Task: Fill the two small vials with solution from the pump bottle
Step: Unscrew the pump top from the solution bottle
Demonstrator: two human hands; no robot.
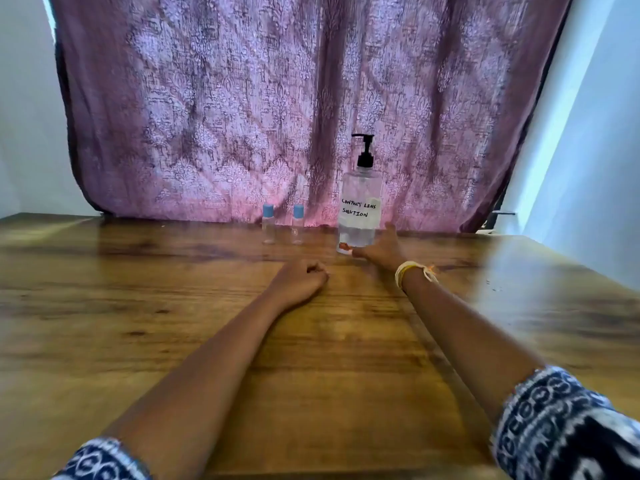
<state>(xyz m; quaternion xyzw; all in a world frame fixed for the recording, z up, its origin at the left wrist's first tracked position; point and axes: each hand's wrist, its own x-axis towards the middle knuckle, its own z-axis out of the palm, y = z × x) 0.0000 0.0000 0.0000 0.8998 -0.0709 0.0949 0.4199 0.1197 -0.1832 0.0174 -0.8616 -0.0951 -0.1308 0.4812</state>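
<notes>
Right hand (382, 249) touches the pump bottle (360, 209); left hand (299, 278) rests fisted.

Clear pump bottle (360, 209), black pump, handwritten label, upright; two capped blue-topped vials (268, 224) (298, 224) upright just left.

We see a wooden table (173, 323), brown grain, glossy. On it at the far edge: two small clear vials (268, 224) (298, 224) with blue caps, upright, side by side, apart. Right of them a clear pump bottle (360, 209), black pump, handwritten label "CONTACT LENS SOLUTION". Our left hand (299, 280) rests on the tabletop, fingers curled; right hand (382, 249) touches the bottle's base.
</notes>
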